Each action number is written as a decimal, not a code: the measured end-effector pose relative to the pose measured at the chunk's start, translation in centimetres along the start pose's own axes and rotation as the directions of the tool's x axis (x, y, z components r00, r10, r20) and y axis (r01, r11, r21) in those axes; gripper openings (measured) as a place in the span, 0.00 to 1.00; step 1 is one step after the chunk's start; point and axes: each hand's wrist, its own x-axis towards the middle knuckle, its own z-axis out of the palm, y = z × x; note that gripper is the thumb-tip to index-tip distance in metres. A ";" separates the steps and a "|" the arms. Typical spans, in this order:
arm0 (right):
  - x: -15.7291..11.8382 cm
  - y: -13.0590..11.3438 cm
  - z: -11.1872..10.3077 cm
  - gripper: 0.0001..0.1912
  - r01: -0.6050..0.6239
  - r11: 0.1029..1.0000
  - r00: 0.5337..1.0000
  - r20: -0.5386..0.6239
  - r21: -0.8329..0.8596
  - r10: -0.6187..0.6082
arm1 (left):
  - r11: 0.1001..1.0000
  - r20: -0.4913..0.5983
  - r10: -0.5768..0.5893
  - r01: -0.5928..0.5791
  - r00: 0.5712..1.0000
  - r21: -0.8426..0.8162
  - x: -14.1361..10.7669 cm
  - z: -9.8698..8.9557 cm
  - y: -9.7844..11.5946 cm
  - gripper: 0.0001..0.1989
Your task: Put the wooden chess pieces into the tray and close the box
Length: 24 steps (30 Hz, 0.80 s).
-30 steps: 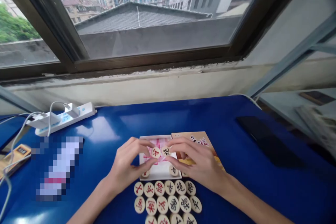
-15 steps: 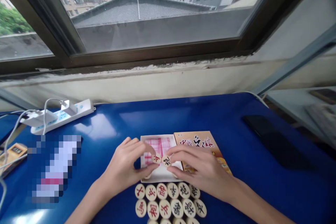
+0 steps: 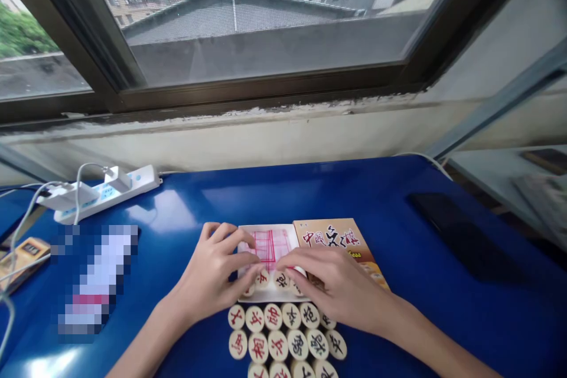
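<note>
A shallow white box (image 3: 270,295) sits in front of me with a folded pink-lined sheet (image 3: 266,245) inside. My left hand (image 3: 225,266) pinches at the edge of a red-marked Chinese chess piece (image 3: 263,279) in the box's near part. Beside it, the curled fingers of my right hand (image 3: 330,280) touch a black-marked Chinese chess piece (image 3: 282,279) and partly cover it. Further pieces show at the box's near corners, partly hidden by my hands. Closer to me, rows of round chess pieces (image 3: 278,345) stand on the blue table, red characters left and black ones right.
The printed box lid (image 3: 328,233) lies against the white box's right side. A white power strip (image 3: 108,192) with cables, a pixelated object (image 3: 97,277) and a small box (image 3: 26,257) are at left. A dark flat object (image 3: 443,218) lies at right. Behind is a window.
Both hands have lowered the two chess pieces into the near part of the white box. The pieces were pinched above it before; the right fingers now reach further over theirs.
</note>
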 end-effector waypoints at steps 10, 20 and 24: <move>0.1 -0.1 -0.2 0.16 -0.050 0.997 0.998 0.050 0.053 0.048 | 1.000 0.049 0.001 0.000 0.999 -0.019 0.0 0.2 0.1 0.10; 0.2 0.2 -0.5 0.15 -0.106 0.992 0.993 -0.050 0.072 0.110 | 0.993 -0.096 -0.116 0.119 0.989 0.026 -0.2 0.0 -0.8 0.17; 0.3 0.4 -0.4 0.15 -0.179 0.978 0.971 -0.143 0.107 0.194 | 0.971 -0.092 -0.225 0.230 0.970 0.058 -0.2 0.5 -1.7 0.13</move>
